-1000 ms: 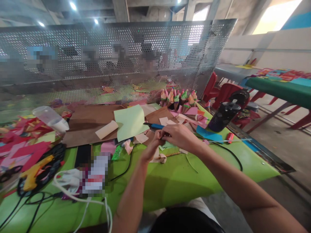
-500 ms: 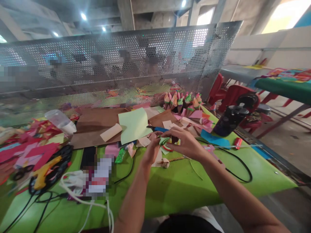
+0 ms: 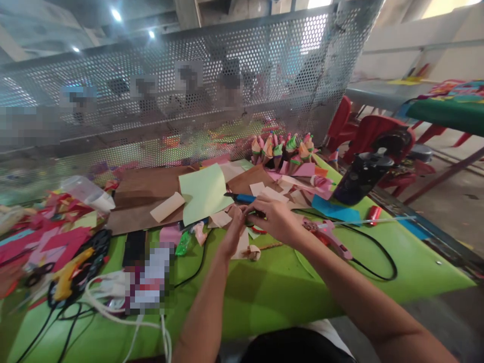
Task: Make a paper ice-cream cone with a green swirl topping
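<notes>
My left hand (image 3: 233, 231) and my right hand (image 3: 278, 216) meet above the green table, fingers bent together. Half a second ago a folded green paper piece showed between them; now the fingers mostly cover it. Beneath my right hand a red curved rim (image 3: 258, 230) peeks out. Close below lies a beige paper bud (image 3: 253, 252) on a thin twisted stem. A blue cutter (image 3: 245, 198) rests just beyond my fingertips. Right of my right wrist lies a pink glue gun (image 3: 333, 240), its cord looping rightward.
Small paper ice-cream cones (image 3: 280, 149) stand at the back by a perforated metal screen (image 3: 159, 111). A dark bottle (image 3: 361, 176) stands at right. Light green paper (image 3: 204, 194), a yellow glue gun (image 3: 67, 282), white cables (image 3: 124, 318) and red-pink scraps (image 3: 56, 242) lie leftward.
My fingers have closed further over the green paper, which is now mostly hidden. The view has tipped downward slightly, and more of the pink glue gun shows.
</notes>
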A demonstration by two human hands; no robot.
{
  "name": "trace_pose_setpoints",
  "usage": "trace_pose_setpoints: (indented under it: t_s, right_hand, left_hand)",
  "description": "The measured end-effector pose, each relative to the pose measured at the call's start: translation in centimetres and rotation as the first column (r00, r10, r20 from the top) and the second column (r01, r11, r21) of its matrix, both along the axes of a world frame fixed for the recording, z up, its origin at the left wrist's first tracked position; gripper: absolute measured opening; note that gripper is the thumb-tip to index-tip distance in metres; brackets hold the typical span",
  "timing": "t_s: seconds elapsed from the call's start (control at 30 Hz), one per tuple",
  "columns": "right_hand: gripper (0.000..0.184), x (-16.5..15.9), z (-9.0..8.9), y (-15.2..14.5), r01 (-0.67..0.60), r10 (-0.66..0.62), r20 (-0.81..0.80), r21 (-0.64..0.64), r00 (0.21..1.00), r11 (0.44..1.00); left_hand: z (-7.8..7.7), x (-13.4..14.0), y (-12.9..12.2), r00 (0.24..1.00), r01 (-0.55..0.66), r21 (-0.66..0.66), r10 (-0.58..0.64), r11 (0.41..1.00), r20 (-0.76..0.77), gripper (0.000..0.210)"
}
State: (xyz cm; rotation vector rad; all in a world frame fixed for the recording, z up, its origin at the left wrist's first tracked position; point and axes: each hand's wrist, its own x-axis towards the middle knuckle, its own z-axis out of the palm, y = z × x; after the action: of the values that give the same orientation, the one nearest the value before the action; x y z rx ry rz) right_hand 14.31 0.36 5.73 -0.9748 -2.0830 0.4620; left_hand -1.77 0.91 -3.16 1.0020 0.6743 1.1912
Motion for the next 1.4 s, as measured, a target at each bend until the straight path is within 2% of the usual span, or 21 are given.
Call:
trace_pose_setpoints:
  t_s: [0.13,0.23,0.3,0.4,0.53,0.7,0.93,1.23,1.4]
  right_hand:
    - [0.027,0.1,0.2,-0.3,-0.065,0.055,-0.096,-0.1,0.994,0.993]
    - [0.042,0.8,0.4,-0.4,-0.075,0.045,-0.171,-0.175,0.984,0.982]
    - [0.036,1.5,0.4,-0.3,-0.037,0.002,-0.204,-0.166,0.979,0.985]
    - [0.014,2.3,0.0,-0.2,0.016,-0.036,-0.203,-0.099,0.979,0.995]
    - [0.013,2.4,-1.0,-0.3,0.016,-0.028,-0.17,-0.072,0.985,0.997]
    - [0.013,1.9,-1.7,-0.3,0.04,-0.049,-0.144,-0.064,0.988,0.997]
    - [0.015,1.6,-2.5,0.1,0.037,-0.052,-0.164,-0.095,0.985,0.995]
    - [0.014,1.6,-2.1,-0.3,0.027,-0.029,-0.017,-0.106,0.999,0.994]
    - [0.014,1.7,-1.9,-0.6,0.05,-0.047,0.037,-0.069,0.998,0.996]
  left_hand:
    - [1.2,0.3,-0.4,1.0,-0.03,-0.014,0.03,0.999,0.007,0.055]
    - [2.3,0.5,-0.7,0.996,-0.061,-0.049,0.063,0.997,0.055,0.051]
    - [2.9,0.6,-0.9,0.995,-0.069,-0.049,0.072,0.996,0.062,0.049]
    - [3.5,0.5,-1.0,0.995,-0.078,-0.058,0.081,0.995,0.051,0.049]
    - [3.9,0.6,-1.1,0.987,-0.147,-0.091,0.152,0.985,0.052,0.052]
    - [4.0,0.8,-1.2,0.983,-0.185,-0.087,0.186,0.979,-0.001,0.049]
    - [3.4,0.9,-1.1,0.973,-0.231,-0.071,0.231,0.97,-0.008,0.05]
    - [3.2,0.7,-1.3,0.972,-0.227,-0.008,0.226,0.974,-0.065,0.054]
    - [3.3,0.9,-1.4,0.964,-0.259,0.02,0.26,0.966,-0.06,0.053]
